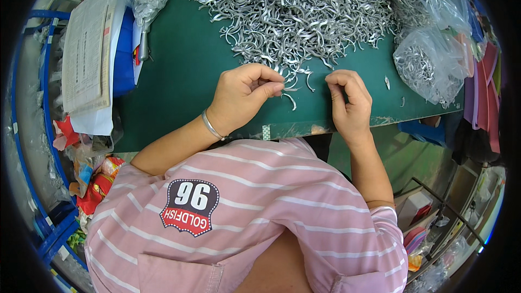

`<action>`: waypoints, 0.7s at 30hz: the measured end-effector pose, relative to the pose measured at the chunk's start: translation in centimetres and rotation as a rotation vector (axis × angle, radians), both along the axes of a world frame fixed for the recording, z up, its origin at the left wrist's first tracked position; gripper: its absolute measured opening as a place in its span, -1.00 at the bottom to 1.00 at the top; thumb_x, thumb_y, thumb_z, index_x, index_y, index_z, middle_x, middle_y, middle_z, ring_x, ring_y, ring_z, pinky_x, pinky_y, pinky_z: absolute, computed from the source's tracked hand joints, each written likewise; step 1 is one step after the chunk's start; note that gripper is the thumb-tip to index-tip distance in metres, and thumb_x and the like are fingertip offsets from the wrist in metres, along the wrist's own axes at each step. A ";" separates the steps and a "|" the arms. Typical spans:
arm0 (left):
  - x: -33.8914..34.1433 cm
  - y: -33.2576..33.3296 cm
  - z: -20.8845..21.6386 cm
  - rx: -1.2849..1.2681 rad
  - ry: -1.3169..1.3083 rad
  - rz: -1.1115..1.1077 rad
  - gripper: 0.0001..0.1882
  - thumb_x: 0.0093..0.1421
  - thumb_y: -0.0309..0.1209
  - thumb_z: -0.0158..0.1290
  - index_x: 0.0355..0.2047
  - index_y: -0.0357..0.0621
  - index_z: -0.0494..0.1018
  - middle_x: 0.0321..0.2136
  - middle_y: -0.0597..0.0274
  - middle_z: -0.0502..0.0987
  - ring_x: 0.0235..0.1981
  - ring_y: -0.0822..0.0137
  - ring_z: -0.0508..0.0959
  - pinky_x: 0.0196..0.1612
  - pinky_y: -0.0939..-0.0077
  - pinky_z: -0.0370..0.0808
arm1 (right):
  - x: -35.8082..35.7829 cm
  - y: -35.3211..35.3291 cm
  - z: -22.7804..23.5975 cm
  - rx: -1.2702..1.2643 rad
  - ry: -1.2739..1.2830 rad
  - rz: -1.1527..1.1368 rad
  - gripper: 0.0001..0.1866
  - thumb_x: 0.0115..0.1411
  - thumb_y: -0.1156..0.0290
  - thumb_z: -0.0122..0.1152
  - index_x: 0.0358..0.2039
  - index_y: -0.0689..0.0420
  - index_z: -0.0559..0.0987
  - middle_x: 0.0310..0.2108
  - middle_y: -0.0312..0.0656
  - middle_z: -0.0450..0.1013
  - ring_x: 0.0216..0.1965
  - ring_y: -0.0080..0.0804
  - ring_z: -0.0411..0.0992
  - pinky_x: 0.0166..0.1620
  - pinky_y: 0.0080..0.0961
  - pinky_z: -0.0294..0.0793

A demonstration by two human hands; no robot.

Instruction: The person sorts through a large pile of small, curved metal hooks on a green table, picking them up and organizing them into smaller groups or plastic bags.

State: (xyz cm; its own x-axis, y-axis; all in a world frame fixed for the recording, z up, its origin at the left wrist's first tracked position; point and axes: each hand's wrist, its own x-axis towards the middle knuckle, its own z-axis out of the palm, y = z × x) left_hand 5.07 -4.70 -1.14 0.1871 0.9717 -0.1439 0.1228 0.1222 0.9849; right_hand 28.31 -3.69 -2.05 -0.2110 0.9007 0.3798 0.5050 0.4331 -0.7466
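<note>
A large heap of small, curved silvery metal pieces (pixel 304 13) covers the far middle of the green table (pixel 173 70). My left hand (pixel 241 96) is at the near edge of the heap, thumb and forefinger pinched together. Right at those fingertips lie a few loose pieces, one of them a curved piece (pixel 291 101); whether the pinch holds one cannot be made out. To the right, my right hand (pixel 350 100) hovers over the table's near edge, its thumb and fingers also drawn together. What is between them, if anything, is hidden.
Clear plastic bags (pixel 429 62) of similar metal pieces stand at the right. A stack of papers (pixel 87 65) leans by a blue bin (pixel 125 54) on the left, near another plastic bag (pixel 149 0). Blue metal racking (pixel 40 184) runs along the far left side.
</note>
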 end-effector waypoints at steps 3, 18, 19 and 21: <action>-0.4 -0.2 0.3 0.150 0.081 -0.009 -0.91 0.17 -0.62 0.15 -0.29 -0.33 0.55 -0.36 0.19 0.61 -0.35 0.46 0.61 -0.25 0.63 0.57 | -0.7 -0.4 0.3 -0.017 0.002 0.038 -0.85 0.05 0.74 0.21 -0.35 0.26 0.54 -0.36 -0.07 0.49 -0.33 -0.17 0.48 -0.26 -0.41 0.49; -12.0 -2.1 0.0 0.264 0.704 0.344 -0.87 0.04 -0.58 0.24 -0.35 -0.27 0.57 -0.47 0.21 0.52 -0.49 0.44 0.53 -0.38 0.61 0.48 | -3.4 -1.9 0.3 0.024 -0.281 0.232 -0.87 -0.03 0.52 0.33 -0.45 0.15 0.54 -0.43 -0.23 0.41 -0.40 -0.24 0.37 -0.31 -0.33 0.29; -11.1 -2.0 0.3 0.318 0.702 0.365 -0.86 0.03 -0.57 0.24 -0.36 -0.26 0.57 -0.48 0.20 0.50 -0.50 0.43 0.52 -0.39 0.60 0.47 | -3.4 -1.8 0.2 0.045 -0.285 0.240 -0.86 -0.03 0.53 0.33 -0.44 0.16 0.53 -0.42 -0.23 0.42 -0.39 -0.23 0.38 -0.32 -0.32 0.31; -8.6 -1.6 0.9 0.368 0.508 0.280 -0.88 0.02 -0.56 0.26 -0.40 -0.25 0.58 -0.48 0.22 0.52 -0.50 0.43 0.52 -0.40 0.59 0.47 | -3.5 -1.8 0.1 0.086 -0.299 0.251 -0.85 -0.03 0.54 0.32 -0.42 0.17 0.53 -0.40 -0.21 0.44 -0.38 -0.22 0.41 -0.33 -0.31 0.35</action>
